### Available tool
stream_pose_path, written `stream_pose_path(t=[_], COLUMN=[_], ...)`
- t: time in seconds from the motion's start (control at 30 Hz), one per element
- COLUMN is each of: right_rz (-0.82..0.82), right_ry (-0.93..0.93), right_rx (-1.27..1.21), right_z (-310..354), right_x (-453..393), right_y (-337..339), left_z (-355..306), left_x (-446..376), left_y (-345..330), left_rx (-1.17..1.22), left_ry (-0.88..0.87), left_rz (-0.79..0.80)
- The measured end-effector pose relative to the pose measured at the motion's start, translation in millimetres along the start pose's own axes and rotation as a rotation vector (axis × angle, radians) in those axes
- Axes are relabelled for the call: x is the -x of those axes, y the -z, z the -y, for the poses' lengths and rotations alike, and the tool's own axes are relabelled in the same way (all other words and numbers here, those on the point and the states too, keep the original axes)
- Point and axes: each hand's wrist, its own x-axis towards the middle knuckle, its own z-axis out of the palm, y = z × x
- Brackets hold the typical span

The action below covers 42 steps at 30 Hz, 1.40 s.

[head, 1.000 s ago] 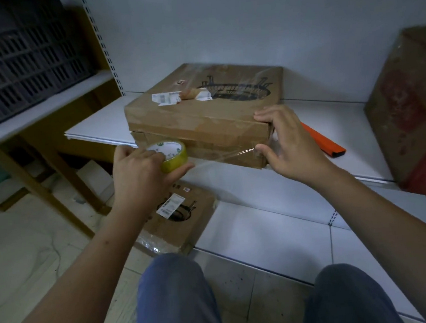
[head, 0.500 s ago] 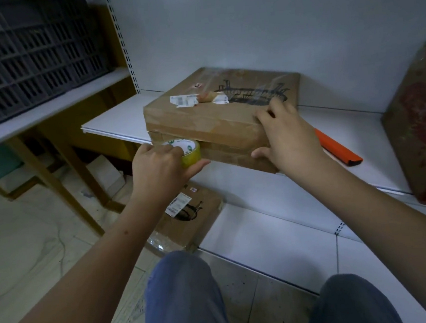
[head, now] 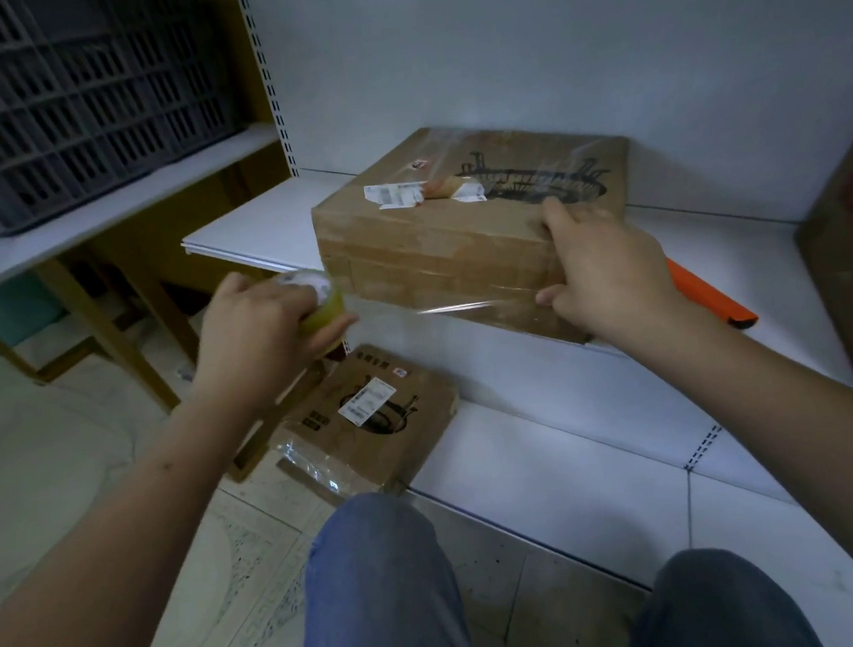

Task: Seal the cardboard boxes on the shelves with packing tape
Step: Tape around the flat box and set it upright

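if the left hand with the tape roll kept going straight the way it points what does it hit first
Probably the front face of the cardboard box on the shelf; the left hand points up-right toward it, though depth is unclear.

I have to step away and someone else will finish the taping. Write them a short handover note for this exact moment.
Left hand grips the tape roll, pulled out left of the box.
Right hand presses the tape strip against the front right corner of the cardboard box on the shelf.
Done: clear tape already crosses the box top; the front strip is anchored.
Left: smooth the strip down, cut it with the orange cutter behind the right hand, then check the box on the floor.
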Motion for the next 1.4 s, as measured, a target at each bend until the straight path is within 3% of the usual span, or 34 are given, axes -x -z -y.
stream_pose_path(t=[0.13, 0.23, 0.33, 0.4, 0.53, 0.63, 0.93, 1.4], right_rz=[0.028, 0.032, 0.043, 0.043, 0.045, 0.035, 0.04, 0.073], right_ry=[0.002, 0.014, 0.036, 0.041, 0.062, 0.077, 0.12, 0.156], right_rx=[-0.022, -0.036, -0.043, -0.051, -0.056, -0.073, -0.129, -0.205], right_z=[-12.9, -23.8, -28.2, -29.0, -35.9, -49.0, -77.5, -109.2], right_x=[3.7, 8.9, 12.2, 12.8, 17.8, 24.8, 34.0, 36.0], right_y=[2.5, 6.3, 9.1, 9.7, 11.7, 14.4, 18.2, 17.8], left_z=[9.2, 7.7, 2.0, 1.2, 1.1, -1.5, 9.8, -12.5], left_x=[-2.9, 2.8, 9.8, 7.1, -1.7, -0.3, -4.3, -36.8], left_y=[-0.3, 4.0, 10.2, 18.7, 32.1, 36.1, 46.7, 28.4], left_rx=[-0.022, 0.037, 0.059, 0.008, -0.153, -0.229, -0.281, -0.337], left_ry=[-0.094, -0.064, -0.057, -0.057, -0.168, -0.21, -0.079, -0.114], left_rz=[0.134, 0.333, 0.426, 0.392, 0.176, 0.133, 0.236, 0.307])
